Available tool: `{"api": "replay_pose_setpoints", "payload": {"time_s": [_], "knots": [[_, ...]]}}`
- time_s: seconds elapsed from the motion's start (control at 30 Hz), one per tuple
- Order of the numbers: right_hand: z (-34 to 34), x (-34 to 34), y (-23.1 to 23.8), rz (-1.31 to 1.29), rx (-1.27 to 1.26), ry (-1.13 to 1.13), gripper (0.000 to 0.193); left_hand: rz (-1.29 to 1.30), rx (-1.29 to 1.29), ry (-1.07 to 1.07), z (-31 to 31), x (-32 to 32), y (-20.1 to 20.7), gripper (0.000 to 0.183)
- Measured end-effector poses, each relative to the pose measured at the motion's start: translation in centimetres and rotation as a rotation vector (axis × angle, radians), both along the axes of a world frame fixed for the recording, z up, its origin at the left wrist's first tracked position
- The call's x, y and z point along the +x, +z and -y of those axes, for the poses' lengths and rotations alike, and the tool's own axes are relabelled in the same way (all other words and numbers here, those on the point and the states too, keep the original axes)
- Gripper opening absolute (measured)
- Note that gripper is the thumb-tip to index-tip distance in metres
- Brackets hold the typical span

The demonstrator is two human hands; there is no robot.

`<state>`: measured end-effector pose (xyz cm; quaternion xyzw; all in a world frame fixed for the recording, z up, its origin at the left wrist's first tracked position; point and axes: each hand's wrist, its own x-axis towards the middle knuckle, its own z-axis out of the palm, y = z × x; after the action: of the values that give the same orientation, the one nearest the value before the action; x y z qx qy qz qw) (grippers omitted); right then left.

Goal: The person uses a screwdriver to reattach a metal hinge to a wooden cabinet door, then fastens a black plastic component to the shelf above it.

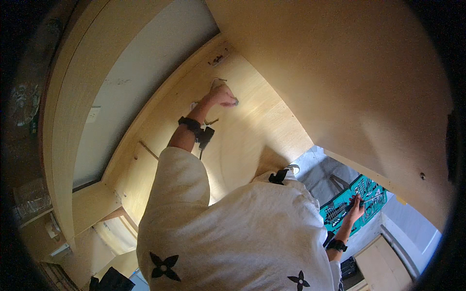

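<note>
My left hand (222, 96) reaches over a pale wooden panel (252, 111), its fingers closed on a small dark piece (236, 102) too blurred to name. Close by that hand on the panel lie small bits, among them a thin brownish piece (212, 121) beside my wrist. Lower right, my right hand (357, 209) grips a screwdriver by its dark handle, with the thin metal shaft (374, 198) pointing right. Behind this hand an opened teal tool case (336, 200) shows rows of sockets and bits.
A large wooden board (340, 63) rises along the right side. On the left, a curved wooden edge (80, 97) frames a whitish wall with an outlet (93, 114). Small dark hardware (218, 59) lies at the panel's far end. My shoe (293, 168) stands near the board's lower edge.
</note>
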<state>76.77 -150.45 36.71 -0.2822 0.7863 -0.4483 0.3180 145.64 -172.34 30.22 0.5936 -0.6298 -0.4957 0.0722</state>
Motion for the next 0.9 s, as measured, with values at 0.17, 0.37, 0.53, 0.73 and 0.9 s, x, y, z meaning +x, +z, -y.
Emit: {"api": "replay_pose_setpoints", "payload": {"time_s": [0.17, 0.37, 0.53, 0.73, 0.9], "knots": [[0.2, 0.0, 0.4, 0.018, -0.016, 0.027, 0.024, 0.286, 0.037, 0.056, 0.8, 0.5, 0.5, 0.027], [-0.1, 1.1, 1.5, -0.013, 0.018, -0.022, 0.023, 0.488, -0.527, 0.349, 6.3, 8.1, -1.5, 0.011], [-1.6, 0.4, 0.9, -0.041, 0.038, -0.055, 0.023, 0.718, -0.497, 0.306, 9.4, 9.6, -2.2, 0.013], [-3.0, 0.5, 0.5, -0.046, 0.018, -0.095, 0.023, 0.869, -0.331, 0.114, 9.8, 6.6, -0.7, 0.021], [-2.7, 0.8, 1.2, -0.060, 0.069, -0.072, 0.023, 0.961, -0.502, 0.007, 10.4, 8.4, -2.5, 0.026]]}}
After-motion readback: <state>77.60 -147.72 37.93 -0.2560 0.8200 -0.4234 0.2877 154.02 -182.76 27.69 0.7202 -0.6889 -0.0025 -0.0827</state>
